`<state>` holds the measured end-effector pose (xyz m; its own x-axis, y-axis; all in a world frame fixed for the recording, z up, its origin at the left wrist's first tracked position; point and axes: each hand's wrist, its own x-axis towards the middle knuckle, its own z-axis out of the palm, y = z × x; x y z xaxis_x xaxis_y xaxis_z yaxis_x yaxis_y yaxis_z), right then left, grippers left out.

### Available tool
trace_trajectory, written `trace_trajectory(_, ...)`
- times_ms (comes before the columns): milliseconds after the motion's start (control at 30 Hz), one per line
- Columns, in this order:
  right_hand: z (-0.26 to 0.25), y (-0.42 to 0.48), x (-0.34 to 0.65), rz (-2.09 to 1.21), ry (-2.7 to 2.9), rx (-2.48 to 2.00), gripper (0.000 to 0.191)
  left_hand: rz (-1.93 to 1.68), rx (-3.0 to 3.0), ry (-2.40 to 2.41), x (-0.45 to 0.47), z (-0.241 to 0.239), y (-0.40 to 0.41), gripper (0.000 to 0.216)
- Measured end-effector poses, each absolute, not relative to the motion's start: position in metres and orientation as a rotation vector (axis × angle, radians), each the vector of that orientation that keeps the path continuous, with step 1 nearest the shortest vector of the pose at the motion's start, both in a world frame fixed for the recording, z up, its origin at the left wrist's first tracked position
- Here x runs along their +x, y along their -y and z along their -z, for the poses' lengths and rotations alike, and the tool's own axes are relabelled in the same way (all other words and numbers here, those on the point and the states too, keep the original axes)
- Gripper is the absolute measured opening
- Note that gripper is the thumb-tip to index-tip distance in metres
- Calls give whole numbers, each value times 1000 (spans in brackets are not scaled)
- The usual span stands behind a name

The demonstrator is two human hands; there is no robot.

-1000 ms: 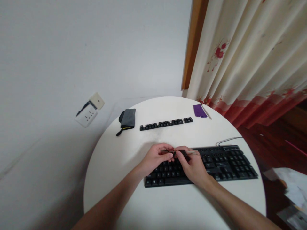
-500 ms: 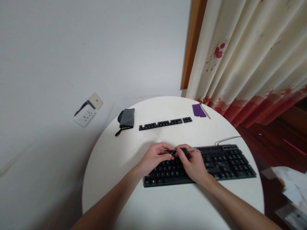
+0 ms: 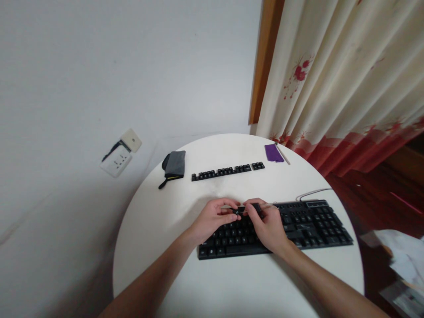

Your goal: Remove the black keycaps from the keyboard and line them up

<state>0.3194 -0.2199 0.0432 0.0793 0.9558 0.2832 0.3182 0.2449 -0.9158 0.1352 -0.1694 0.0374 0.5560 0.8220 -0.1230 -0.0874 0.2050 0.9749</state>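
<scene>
My left hand is closed, pinching a small black keycap between thumb and fingers. Facing it, my right hand is closed around a small black object, whose kind I cannot make out. A thin pale end shows past the right fingers. The fingertips of both hands nearly meet above the upper part of a black keyboard, which lies flat on the round white table. My hands hide part of its keys.
Loose black keycaps stand in a row behind the keyboard. A grey pouch lies at the back left. At the back right are a purple cloth and a slim pale stick. The keyboard's cable runs toward the right edge.
The keycap and the black object have shifted slightly between my fingers, and the right fingers sit a touch further right. Both hands keep their grip over the keyboard.
</scene>
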Motion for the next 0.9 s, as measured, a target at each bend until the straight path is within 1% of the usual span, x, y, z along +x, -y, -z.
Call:
trace_trajectory(167, -44, 220, 319, -764, 1469, -1262, 21, -746, 1287, -823, 137, -43, 169, 12)
trace_trajectory(367, -42, 221, 319, -776, 1463, -1268, 22, -694, 1231, -760, 136, -47, 171, 19)
trace_trajectory(733, -43, 220, 320, -736, 1459, -1258, 21, -710, 1062, -726, 136, -41, 172, 16)
trace_trajectory(900, -46, 219, 324, -703, 1354, -1269, 27, -780, 965, -804, 137, -43, 171, 24)
